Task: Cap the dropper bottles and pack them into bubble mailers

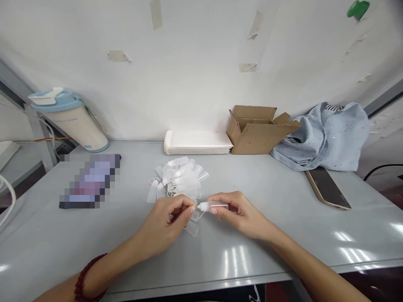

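Note:
A small translucent plastic dropper bottle [218, 204] lies sideways in my right hand [237, 212], its white pointed nozzle facing left. The right thumb and fingers are closed round the bottle's body. My left hand [171, 220] pinches at the nozzle's tip, thumb against forefinger; what sits between those fingertips is hidden. From the bottle's neck a thin strap [200, 216] curves down and left towards the left hand. Just behind my hands lies a pile of similar bottles [185, 178], and one loose bottle [191, 229] rests below the left fingertips.
White padded envelopes [198, 142] are stacked against the wall beside an open cardboard box [261, 136]. At right are a light blue cloth bag [333, 134] and a phone [327, 188]. At left stand a tumbler [74, 121] and a blurred-out, phone-like object [91, 180]. The table's front edge [201, 285] runs near me.

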`<state>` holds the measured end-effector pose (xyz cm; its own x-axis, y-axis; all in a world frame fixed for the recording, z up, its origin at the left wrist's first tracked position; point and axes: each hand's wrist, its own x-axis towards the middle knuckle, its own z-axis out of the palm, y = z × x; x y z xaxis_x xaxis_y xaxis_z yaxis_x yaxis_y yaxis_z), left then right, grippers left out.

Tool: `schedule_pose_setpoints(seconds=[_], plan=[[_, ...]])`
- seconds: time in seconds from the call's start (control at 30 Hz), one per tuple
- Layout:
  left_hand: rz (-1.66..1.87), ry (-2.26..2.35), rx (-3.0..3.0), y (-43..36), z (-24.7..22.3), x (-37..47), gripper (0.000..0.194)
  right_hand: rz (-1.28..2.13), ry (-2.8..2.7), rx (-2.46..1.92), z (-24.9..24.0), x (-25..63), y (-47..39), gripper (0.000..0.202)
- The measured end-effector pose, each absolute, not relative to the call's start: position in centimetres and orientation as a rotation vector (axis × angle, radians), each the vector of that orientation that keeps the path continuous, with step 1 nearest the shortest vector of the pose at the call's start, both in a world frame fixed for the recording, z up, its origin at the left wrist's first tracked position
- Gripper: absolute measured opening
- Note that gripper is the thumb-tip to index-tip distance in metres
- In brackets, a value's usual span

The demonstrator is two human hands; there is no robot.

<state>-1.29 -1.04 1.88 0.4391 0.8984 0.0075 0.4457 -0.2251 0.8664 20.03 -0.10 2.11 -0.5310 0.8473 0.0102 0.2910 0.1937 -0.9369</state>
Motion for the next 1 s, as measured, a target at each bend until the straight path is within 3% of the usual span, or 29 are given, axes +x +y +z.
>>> schedule_pose_setpoints(seconds=[1.0], plan=[[0.626,1.116,1.83,-0.81,2.39,-1.28,0.026,1.318,-1.969,-1.063,2.53,20.13,-0.08,0.027]])
